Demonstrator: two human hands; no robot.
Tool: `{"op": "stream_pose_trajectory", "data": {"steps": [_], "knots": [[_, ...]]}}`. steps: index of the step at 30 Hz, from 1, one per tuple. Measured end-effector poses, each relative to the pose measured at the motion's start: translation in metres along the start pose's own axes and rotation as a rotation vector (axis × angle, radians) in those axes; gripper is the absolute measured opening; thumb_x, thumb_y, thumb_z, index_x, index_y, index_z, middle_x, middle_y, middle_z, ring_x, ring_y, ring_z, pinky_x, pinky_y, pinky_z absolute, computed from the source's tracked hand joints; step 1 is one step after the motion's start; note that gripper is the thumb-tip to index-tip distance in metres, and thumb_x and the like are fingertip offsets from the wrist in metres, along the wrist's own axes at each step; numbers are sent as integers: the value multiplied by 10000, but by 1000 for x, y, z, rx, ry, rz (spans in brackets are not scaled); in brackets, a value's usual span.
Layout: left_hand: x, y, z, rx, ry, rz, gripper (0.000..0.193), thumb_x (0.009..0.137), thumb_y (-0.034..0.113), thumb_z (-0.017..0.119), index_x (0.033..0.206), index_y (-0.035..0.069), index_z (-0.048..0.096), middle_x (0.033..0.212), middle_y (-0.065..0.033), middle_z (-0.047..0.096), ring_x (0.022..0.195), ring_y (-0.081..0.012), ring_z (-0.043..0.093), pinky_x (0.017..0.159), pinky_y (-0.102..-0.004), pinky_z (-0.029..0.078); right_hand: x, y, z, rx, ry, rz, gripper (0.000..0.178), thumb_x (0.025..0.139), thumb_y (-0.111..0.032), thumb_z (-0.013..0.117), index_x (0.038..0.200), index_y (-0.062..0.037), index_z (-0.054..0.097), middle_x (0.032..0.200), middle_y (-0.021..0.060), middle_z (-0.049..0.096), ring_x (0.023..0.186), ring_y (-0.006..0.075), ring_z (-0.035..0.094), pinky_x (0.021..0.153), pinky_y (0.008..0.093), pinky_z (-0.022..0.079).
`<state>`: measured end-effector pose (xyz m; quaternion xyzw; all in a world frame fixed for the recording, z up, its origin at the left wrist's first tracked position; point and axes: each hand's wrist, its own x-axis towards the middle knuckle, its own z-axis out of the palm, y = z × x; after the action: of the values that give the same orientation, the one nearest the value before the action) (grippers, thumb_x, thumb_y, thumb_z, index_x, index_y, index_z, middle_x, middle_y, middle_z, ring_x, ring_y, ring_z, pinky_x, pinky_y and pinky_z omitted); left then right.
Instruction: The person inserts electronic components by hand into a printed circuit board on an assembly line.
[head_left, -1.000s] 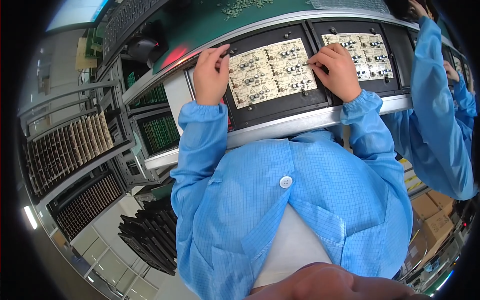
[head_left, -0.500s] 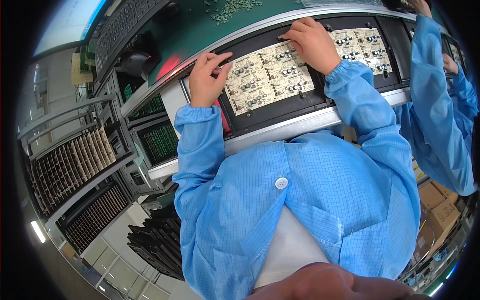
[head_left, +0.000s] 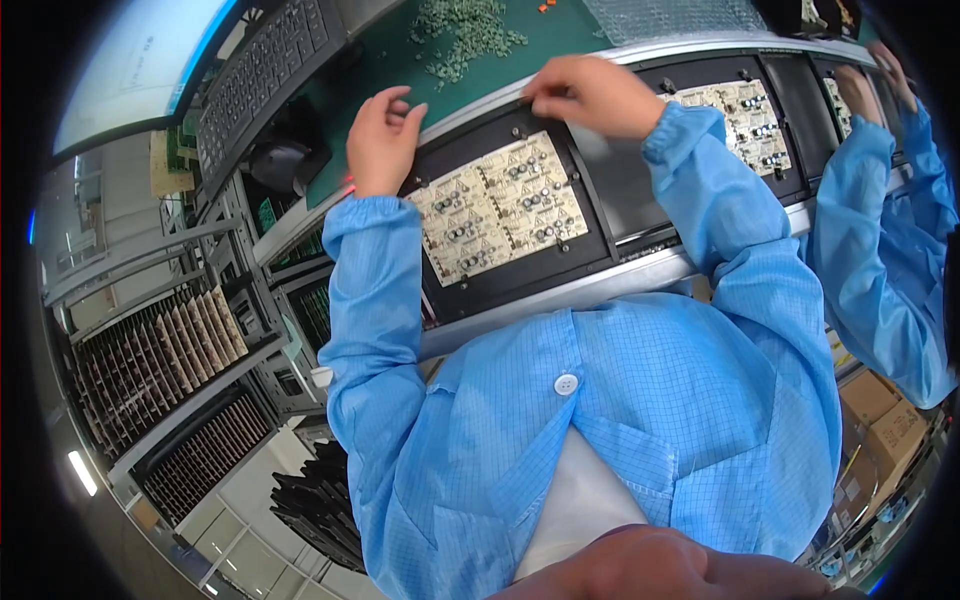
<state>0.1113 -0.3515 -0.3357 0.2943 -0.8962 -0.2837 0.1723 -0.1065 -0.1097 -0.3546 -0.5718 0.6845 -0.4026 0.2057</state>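
Observation:
A pale circuit board [head_left: 505, 205] with several small cylindrical components lies in a black carrier [head_left: 590, 250] on the conveyor in front of me. My left hand [head_left: 383, 142], thumb and fingers apart, hovers by the carrier's far left corner and holds nothing visible. At the carrier's far edge is my right hand [head_left: 597, 98]. Its fingers are curled together toward the thumb, and whatever they pinch is hidden. Part of this hand is smeared by motion. Farther right, a second pale board [head_left: 745, 118] sits in another black carrier, partly behind my right sleeve.
Beyond the metal rail [head_left: 450, 335], a green mat [head_left: 390, 60] bears a heap of small green pieces [head_left: 468, 35]. A keyboard [head_left: 262, 70] and monitor stand far left. Racks of boards [head_left: 165, 365] fill the left side. A co-worker's blue sleeve [head_left: 850, 240] is at right.
The near carrier has shifted left, widening the gap to the second carrier. My right hand has left the board's far-edge fastener and moved left; my left hand has lifted away from the board's corner.

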Motion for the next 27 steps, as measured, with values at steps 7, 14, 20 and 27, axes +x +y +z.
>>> {"op": "stream_pose_trajectory", "data": {"steps": [7,14,20,27], "knots": [[63,17,53,136,63,127,756,747,586,859,1355,196,636,1229,-134,521,1198,-339,545,1031,-452,472,37,87,-83,-519,587,429,462,851,-320,768,1229,-78,657,1199,214,660,1062,457,639,943,494,535],[71,37,70,359,69,444,601,845,498,797,1382,272,651,1448,-90,498,1359,-334,430,1146,-514,336,76,109,-92,-459,468,347,441,837,-462,771,1112,-120,728,1216,198,612,1137,432,586,1002,519,498],[74,33,67,326,67,444,458,890,416,774,1325,291,704,1441,-66,546,1335,-324,473,1127,-494,373,85,104,-81,-451,552,204,363,856,-409,733,1027,-90,699,1189,193,618,1149,427,574,968,521,506],[74,34,64,182,75,468,247,887,248,779,1130,205,776,1215,-28,680,1113,-279,626,944,-401,522,74,108,-90,-828,351,326,340,931,-393,730,1056,-78,710,998,136,747,939,346,715,816,436,566]]}}
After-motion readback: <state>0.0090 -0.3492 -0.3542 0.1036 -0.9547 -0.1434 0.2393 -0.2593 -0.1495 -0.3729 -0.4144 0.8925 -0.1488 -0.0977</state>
